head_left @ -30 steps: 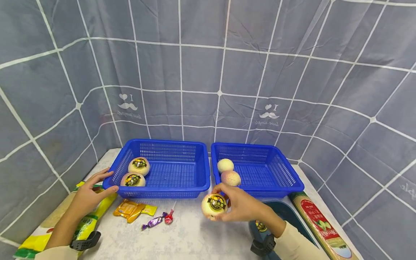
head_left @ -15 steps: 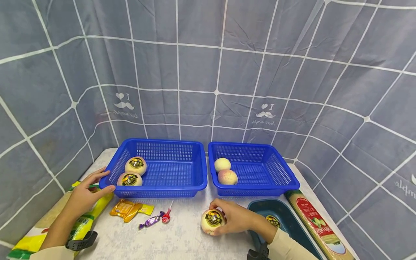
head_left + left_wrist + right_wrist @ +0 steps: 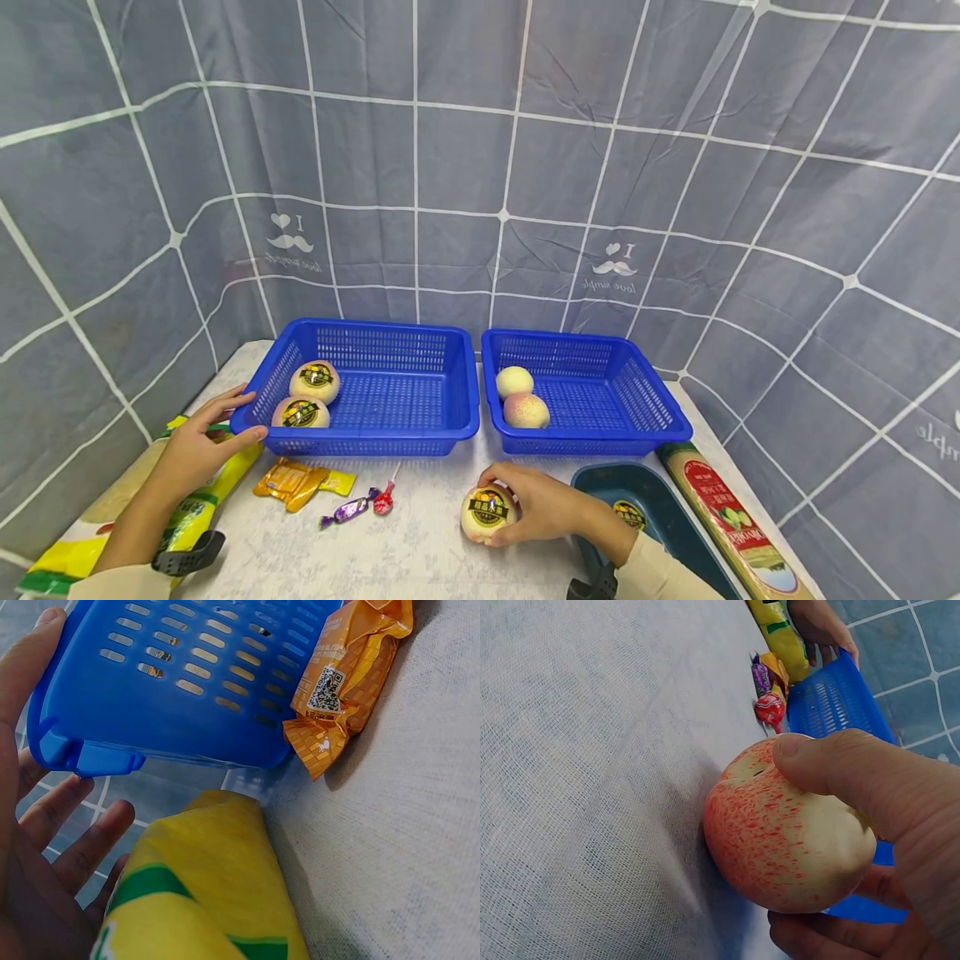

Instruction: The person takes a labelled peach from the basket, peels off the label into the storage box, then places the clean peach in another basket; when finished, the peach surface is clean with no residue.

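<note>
My right hand [image 3: 536, 504] grips a peach [image 3: 487, 515] just above or on the tablecloth; its round black label faces up in the head view. In the right wrist view the thumb lies on top of the peach [image 3: 780, 832], with fingers beneath. At the left blue basket [image 3: 375, 444], my left hand [image 3: 198, 446] touches the front left corner of the rim, thumb and fairly straight fingers spread around it. Two labelled peaches [image 3: 313, 379] sit at that basket's left end. The right blue basket [image 3: 585, 443] holds two fruits [image 3: 527, 410], one pale, one blushed.
Orange-wrapped snacks [image 3: 288, 483], a purple candy [image 3: 348, 510] and a red lollipop [image 3: 383, 500] lie before the left basket. A yellow-green bag [image 3: 191, 521] is under my left arm. At right stand a dark green tray [image 3: 663, 508] with a labelled item and a red-labelled package [image 3: 723, 508].
My right hand has moved the peach down and slightly nearer to me, away from the right basket. The left hand stays at its basket's corner.
</note>
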Action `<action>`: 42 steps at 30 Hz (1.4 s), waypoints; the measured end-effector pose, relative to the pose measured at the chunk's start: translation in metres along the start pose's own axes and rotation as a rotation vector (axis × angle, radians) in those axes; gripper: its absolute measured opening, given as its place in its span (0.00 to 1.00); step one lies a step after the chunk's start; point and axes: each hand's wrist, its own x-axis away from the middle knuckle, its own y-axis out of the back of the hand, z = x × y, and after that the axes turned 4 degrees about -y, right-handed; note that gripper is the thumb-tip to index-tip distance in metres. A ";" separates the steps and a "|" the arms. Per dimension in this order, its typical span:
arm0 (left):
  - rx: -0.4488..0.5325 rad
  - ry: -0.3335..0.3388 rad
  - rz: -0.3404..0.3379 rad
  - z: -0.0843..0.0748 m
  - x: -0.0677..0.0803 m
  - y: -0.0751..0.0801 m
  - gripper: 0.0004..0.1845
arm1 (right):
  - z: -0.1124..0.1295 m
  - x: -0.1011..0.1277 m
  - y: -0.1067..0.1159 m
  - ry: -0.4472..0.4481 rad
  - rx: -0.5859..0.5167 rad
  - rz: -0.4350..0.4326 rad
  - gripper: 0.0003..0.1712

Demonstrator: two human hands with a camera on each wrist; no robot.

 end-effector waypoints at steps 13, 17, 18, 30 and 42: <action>-0.018 -0.027 0.013 -0.007 -0.003 0.002 0.36 | 0.012 0.006 0.012 -0.128 -0.037 0.050 0.44; -0.005 -0.110 -0.092 -0.034 -0.005 0.002 0.38 | 0.020 0.008 0.015 -0.099 0.055 -0.024 0.26; 0.013 -0.155 -0.122 -0.046 -0.005 0.000 0.38 | 0.022 0.008 0.015 -0.083 0.072 -0.042 0.21; 0.244 -0.475 0.506 -0.167 0.019 -0.129 0.31 | 0.018 0.007 0.008 -0.057 0.045 -0.173 0.04; 0.358 -0.510 0.626 -0.166 0.018 -0.228 0.41 | 0.012 0.004 0.004 -0.156 -0.174 -0.210 0.05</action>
